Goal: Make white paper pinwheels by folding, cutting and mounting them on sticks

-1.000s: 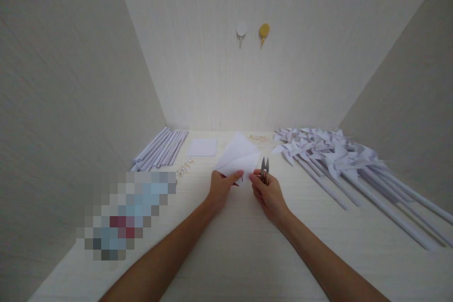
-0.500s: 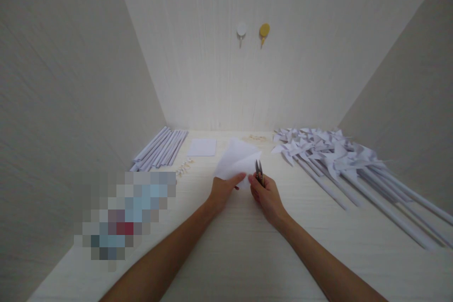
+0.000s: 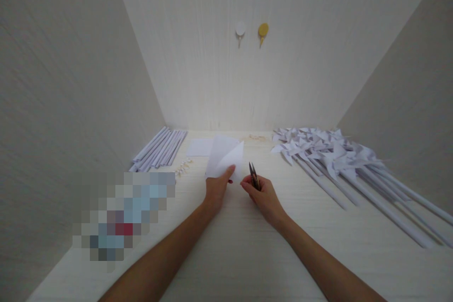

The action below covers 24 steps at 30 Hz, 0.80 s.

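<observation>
My left hand (image 3: 217,187) pinches the lower edge of a white sheet of paper (image 3: 223,155), thumb on top. A crease or cut line runs slantwise across the sheet, and its right corner points up. To the right, my right hand (image 3: 260,194) is closed around a small pair of scissors (image 3: 253,177) with dark blades pointing up and away from me. The thumb and forefinger of that hand meet in front of the scissors, apart from the paper. Behind the held sheet lies a flat white stack of paper (image 3: 198,147), partly covered by it.
Several rolled paper sticks (image 3: 159,148) lie at the back left, near small pale pieces (image 3: 183,167). Finished paper pinwheels (image 3: 329,151) are heaped at the right. A blurred-out patch (image 3: 134,212) covers the left. White and yellow hooks (image 3: 263,29) hang on the back wall.
The paper has moved left and turned in my left hand. My right hand has let go of the paper's edge and drawn apart, still holding the scissors.
</observation>
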Available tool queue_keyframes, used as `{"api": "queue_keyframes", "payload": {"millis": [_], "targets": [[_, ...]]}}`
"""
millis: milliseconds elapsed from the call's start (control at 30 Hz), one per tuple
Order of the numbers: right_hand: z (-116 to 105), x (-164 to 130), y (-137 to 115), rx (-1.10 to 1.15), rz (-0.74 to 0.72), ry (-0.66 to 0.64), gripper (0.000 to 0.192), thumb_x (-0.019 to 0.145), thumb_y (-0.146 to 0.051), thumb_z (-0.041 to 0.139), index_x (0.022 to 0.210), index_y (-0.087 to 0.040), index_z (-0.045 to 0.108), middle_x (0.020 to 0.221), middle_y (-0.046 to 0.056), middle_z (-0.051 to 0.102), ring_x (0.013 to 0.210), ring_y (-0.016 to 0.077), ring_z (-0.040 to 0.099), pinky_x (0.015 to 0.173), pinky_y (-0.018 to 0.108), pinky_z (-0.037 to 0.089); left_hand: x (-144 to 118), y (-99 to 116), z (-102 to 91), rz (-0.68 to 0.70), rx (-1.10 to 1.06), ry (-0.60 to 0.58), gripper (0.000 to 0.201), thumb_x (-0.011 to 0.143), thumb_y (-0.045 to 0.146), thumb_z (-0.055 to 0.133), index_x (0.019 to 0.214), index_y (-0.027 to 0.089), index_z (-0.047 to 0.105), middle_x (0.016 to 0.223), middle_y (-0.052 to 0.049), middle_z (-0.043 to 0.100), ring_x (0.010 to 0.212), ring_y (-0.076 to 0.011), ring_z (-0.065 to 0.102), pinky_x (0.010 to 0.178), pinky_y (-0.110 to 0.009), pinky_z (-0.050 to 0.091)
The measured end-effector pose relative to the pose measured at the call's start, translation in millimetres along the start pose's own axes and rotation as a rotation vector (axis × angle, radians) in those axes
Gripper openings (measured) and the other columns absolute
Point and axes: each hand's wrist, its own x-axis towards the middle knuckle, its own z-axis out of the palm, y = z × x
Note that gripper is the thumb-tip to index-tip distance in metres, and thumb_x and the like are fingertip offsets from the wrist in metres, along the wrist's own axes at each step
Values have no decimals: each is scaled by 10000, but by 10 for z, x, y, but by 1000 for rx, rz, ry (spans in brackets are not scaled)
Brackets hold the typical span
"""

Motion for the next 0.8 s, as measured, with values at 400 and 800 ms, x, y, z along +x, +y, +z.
{"api": "queue_keyframes", "payload": {"millis": [400, 800], "targets": [[5, 9, 15, 5, -35, 63, 223, 634, -368, 595, 687, -153, 572, 442, -86, 306, 388, 54, 250, 378, 219, 161, -22, 12, 18, 2, -40, -52, 271, 523, 268, 697, 747, 131, 630, 697, -35, 636, 552, -113, 554, 426, -197, 428], [8, 13, 15, 91, -21, 48, 255, 637, -402, 599, 664, -153, 551, 427, -89, 305, 372, 48, 237, 369, 221, 145, -84, 87, 15, -37, 158, 25, 283, 488, 329, 707, 619, 110, 585, 609, -51, 618, 483, -124, 539, 477, -247, 433]]}}
